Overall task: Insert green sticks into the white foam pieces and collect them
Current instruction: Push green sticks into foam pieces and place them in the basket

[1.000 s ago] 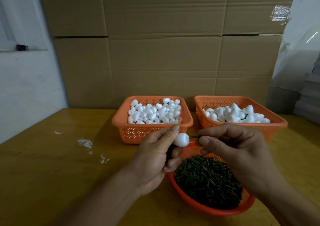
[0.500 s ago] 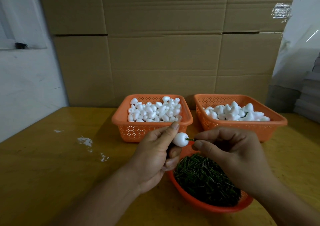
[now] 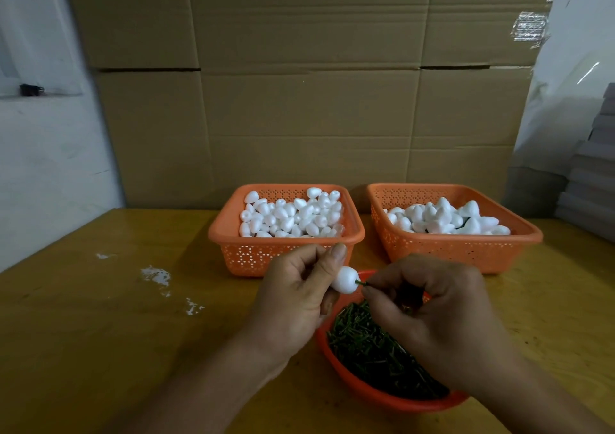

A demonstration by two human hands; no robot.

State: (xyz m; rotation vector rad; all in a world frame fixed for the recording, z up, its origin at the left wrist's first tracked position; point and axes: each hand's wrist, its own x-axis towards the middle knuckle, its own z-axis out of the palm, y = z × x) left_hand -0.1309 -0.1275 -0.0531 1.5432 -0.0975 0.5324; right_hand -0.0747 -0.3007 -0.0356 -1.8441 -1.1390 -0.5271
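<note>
Right at the lower centre of the frame, the left hand [image 3: 293,297] pinches a white foam piece [image 3: 344,279] between thumb and fingers, holding it up above the near rim of the round orange bowl [image 3: 336,363]. The right hand [image 3: 432,314] meets it from the right side, its thumb and forefinger pinched on a green stick [image 3: 360,283]; only a short dark stub of the stick shows between the fingertips and the foam, its tip touching or already in the foam's right end, I cannot tell which.

Below both hands, the bowl holds a thick heap of loose green sticks [image 3: 372,350], partly hidden by the right hand and wrist.

Further back, at mid-frame, two square perforated orange baskets stand side by side on the yellow-brown table [image 3: 100,333]. The left basket [image 3: 253,257] is heaped with small white foam pieces [image 3: 293,215]. The right basket [image 3: 449,249] also holds white foam pieces [image 3: 442,217], with a few dark bits showing among them, too small to make out.

Behind the baskets, flattened cardboard boxes [image 3: 299,84] fill the upper frame. White flecks [image 3: 156,275] mark the table at left of centre.
</note>
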